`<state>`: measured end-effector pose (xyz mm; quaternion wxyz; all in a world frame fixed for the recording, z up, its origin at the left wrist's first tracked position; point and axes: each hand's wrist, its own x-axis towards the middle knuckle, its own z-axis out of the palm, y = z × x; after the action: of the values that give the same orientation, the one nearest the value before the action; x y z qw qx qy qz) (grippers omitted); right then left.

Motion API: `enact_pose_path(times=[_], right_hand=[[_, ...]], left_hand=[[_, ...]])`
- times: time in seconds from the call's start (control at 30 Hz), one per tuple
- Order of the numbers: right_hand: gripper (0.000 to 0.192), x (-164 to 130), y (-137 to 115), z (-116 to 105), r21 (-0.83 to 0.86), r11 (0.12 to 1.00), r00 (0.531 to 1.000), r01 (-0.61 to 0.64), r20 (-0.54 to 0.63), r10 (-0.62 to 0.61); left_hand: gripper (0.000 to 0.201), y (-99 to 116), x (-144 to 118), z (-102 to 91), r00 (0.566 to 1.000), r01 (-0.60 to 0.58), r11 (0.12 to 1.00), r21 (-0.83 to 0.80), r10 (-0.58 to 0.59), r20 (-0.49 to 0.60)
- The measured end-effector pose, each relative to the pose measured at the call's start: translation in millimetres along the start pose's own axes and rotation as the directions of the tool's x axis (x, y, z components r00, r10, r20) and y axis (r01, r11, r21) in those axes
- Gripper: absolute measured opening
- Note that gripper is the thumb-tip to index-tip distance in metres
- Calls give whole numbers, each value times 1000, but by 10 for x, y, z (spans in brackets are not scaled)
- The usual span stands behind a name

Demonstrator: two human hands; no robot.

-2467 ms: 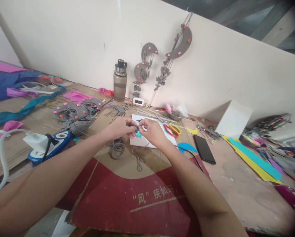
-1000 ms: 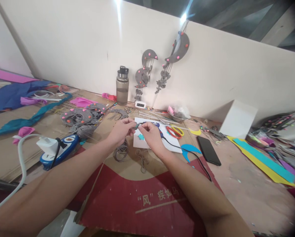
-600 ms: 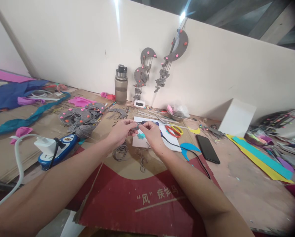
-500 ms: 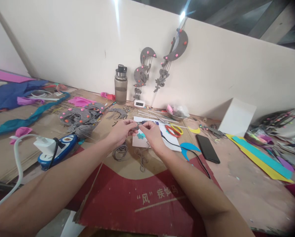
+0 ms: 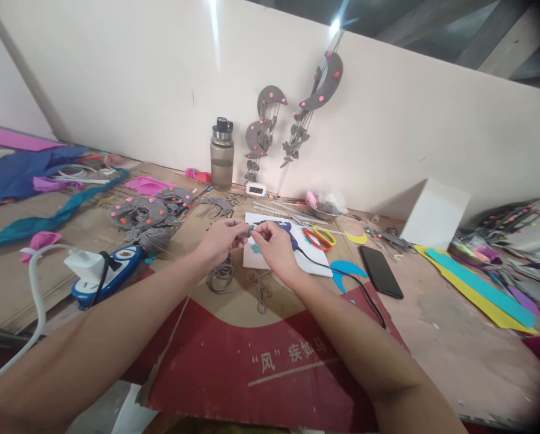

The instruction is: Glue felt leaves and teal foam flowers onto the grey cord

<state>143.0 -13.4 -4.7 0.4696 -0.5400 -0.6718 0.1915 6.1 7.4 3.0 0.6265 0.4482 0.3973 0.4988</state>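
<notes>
Both hands (image 5: 251,240) pinch a small grey piece (image 5: 251,229); half-full water bottle (image 5: 221,155) behind

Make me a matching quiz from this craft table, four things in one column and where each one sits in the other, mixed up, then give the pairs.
Things:
1. water bottle
2. black phone
3. white box
4. blue power strip

Places:
A. near the left forearm, with a white plug in it
B. flat on the table, right of the blue crescent
C. upright by the wall, left of the hanging grey crescents
D. by the wall, beyond the phone, on the right

Pairs: 1-C, 2-B, 3-D, 4-A
</notes>
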Motion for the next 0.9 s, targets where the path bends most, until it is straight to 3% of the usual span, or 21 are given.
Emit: enact_pose_path(times=[0.2, 0.6, 0.9], right_hand=[[16, -27, -19, 3, 24, 998, 998, 58, 10, -58], [17, 61, 57, 16, 55, 988, 988, -144, -48, 146], [16, 0, -2, 4, -45, 999, 998, -1, -56, -1]], left_hand=[[11, -25, 46, -27, 999, 0, 1000, 16, 0, -37], [12, -3, -23, 13, 995, -43, 999, 18, 42, 95], [19, -22, 6, -19, 996, -12, 1000, 3, 12, 93]])
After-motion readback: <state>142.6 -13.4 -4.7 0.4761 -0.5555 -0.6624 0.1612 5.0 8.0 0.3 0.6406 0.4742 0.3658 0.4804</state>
